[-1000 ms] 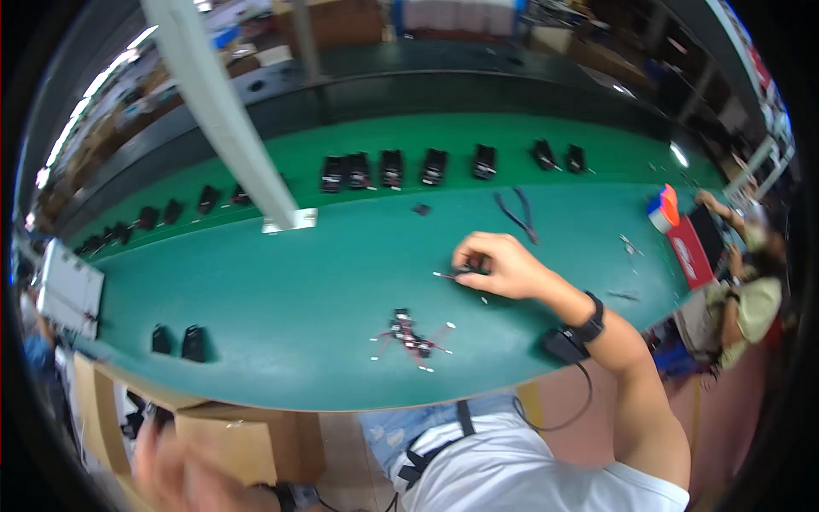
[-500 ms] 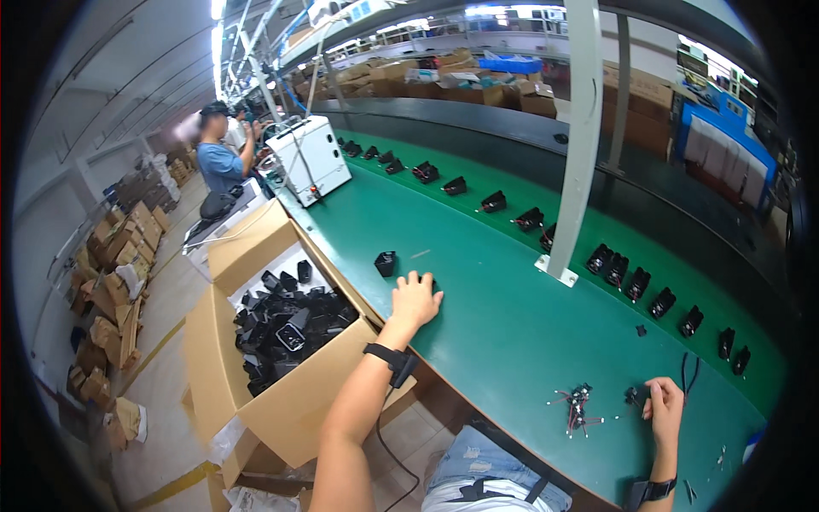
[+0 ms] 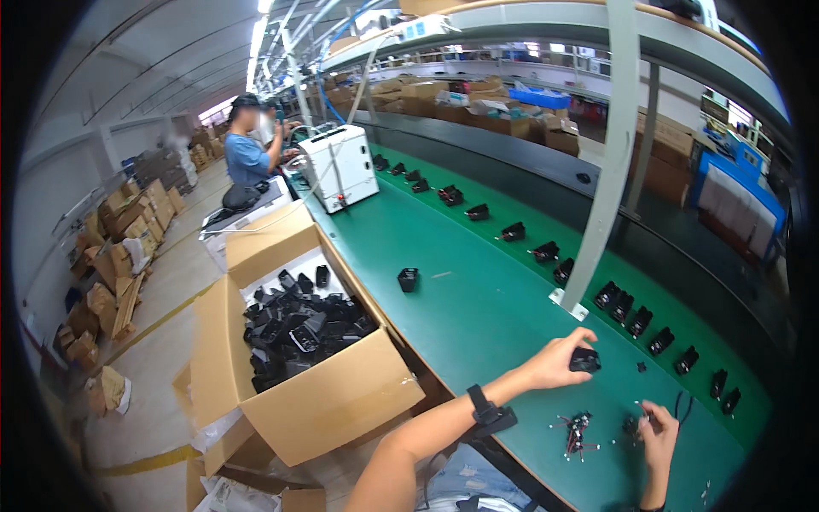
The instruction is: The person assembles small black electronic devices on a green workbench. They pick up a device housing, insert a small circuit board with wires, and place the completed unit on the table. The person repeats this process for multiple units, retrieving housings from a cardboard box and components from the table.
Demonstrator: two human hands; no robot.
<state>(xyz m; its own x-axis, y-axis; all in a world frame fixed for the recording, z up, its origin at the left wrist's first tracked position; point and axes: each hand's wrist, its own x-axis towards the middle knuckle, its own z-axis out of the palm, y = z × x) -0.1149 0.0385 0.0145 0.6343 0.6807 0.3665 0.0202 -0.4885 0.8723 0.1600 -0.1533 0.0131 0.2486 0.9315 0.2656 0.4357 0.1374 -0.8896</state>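
My left hand is closed round a black plastic housing, holding it over the green tabletop. At the right, my right hand has its fingers curled in a pinch at a small dark part with wires; the fingers partly hide it. Between my hands and the near edge lies a bunch of small black parts with red and black wires and white tips. Another black housing stands alone farther left on the table. More housings fill an open cardboard box at the left.
The cardboard box stands against the table edge. A row of wired black housings runs along the far side, behind a pale metal post. A white machine stands at the far left, near a person in blue.
My left hand has moved right across the table, near my right hand, and the black housing now shows in its grip. My right hand stays near the wired parts. The view has shifted.
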